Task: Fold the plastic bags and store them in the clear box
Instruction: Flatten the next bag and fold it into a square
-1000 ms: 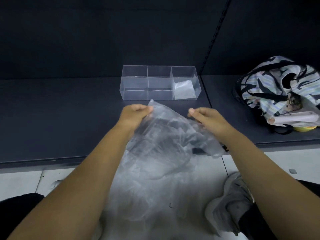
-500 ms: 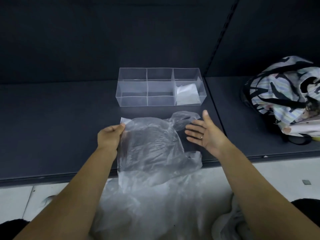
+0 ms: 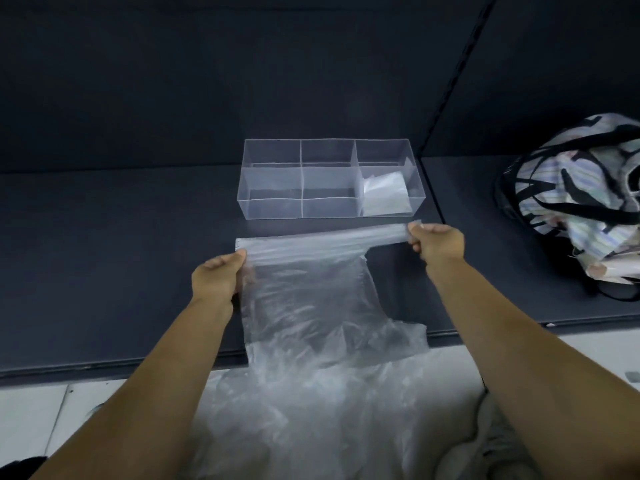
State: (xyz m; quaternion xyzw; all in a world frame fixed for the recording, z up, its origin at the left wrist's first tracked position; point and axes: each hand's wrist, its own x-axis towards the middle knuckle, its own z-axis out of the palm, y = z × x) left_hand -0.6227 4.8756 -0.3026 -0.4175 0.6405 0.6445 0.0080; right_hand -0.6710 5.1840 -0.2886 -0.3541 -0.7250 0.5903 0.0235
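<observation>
Plastic bag (image 3: pixel 304 306) drapes over the shelf's (image 3: pixel 121 254) front edge, no longer crumpled. Right hand (image 3: pixel 438 245), off it a moment ago, now pinches the far edge with left hand (image 3: pixel 218 278), pulled taut. Likely ready to fold. Beyond, clear box (image 3: pixel 273 206) holds one folded bag (image 3: pixel 384 194), right-end compartment.

Crinkled clear plastic bag (image 3: pixel 304 306), top edge rolled into a taut strip pinched btwn left-hand fingers (image 3: pixel 239 257) & right-hand fingers (image 3: pixel 414 237), rest draped nearer than them. Divided clear box (image 3: pixel 273 206) just beyond fingers; folded bag (image 3: pixel 384 195) in right-end section.
</observation>
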